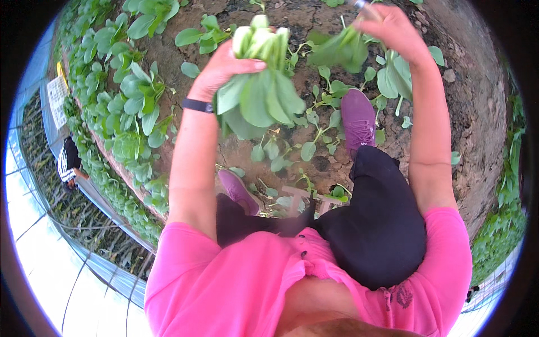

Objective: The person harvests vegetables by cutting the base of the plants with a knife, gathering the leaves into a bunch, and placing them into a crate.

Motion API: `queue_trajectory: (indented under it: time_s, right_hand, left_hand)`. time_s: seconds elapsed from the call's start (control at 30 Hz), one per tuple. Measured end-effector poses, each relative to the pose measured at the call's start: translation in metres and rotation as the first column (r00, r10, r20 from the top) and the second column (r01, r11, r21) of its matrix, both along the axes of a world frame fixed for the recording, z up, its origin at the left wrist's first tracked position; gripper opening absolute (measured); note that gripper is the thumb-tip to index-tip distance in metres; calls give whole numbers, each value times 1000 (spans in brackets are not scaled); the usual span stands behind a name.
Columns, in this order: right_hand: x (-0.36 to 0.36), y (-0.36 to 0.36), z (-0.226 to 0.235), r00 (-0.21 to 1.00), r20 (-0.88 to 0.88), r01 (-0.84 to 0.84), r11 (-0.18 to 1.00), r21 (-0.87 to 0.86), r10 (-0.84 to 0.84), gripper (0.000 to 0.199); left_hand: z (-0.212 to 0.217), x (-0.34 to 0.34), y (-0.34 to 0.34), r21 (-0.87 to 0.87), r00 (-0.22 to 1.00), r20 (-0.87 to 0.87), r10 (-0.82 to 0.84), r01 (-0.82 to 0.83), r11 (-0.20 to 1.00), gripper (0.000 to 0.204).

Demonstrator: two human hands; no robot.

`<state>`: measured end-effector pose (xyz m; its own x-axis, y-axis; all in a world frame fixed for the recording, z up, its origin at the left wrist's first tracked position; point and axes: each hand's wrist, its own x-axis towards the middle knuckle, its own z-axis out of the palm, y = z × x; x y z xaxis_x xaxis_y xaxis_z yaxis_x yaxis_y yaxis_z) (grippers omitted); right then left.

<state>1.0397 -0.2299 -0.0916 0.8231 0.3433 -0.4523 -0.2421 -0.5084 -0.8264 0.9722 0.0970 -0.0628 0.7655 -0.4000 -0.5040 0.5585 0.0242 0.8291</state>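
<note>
My left hand [227, 70] is closed around a bunch of bok choy [264, 101], pale stem ends up and broad green leaves hanging down. To the right, my right hand [387, 31] is closed at the upper edge of the view. A short tool [362, 7] with a tan handle and metallic end sticks out of it, probably a small knife; the rest is cut off. Below its fingers hangs a smaller leafy green [342, 50], smeared by motion, apparently in the same grip. Larger loose leaves [396, 78] lie on the soil beside my right forearm.
Dense bok choy rows [132, 101] grow along the left. Small seedlings dot the brown soil [471, 101] around my purple shoes [358, 121]. A wooden stool [297, 196] shows between my legs. Far left, another person [68, 160] bends beyond a low plastic-sheeted edge.
</note>
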Motion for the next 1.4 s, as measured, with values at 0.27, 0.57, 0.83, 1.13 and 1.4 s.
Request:
queue_trajectory:
  time_s: [0.27,0.57,0.83,1.13,1.4]
  right_hand:
    - [-42,43,-7,976,-105,-149,936,320,191,18]
    - [-72,31,-12,968,-221,-43,944,328,121,18]
    - [-69,31,-16,965,-235,-29,939,344,116,21]
    - [-36,55,-53,983,104,135,976,170,-154,34]
    - [-28,183,-110,930,159,-335,942,5,330,51]
  left_hand:
    - [-34,-46,-53,-295,980,-197,26,-84,952,63]
    - [-36,-67,-77,-188,1000,-26,16,-20,982,67]
    - [-43,-73,-79,-220,992,-117,41,-67,973,57]
    - [-4,-10,-25,651,873,213,-439,208,730,61]
    - [-55,52,80,895,539,-446,-715,280,-347,64]
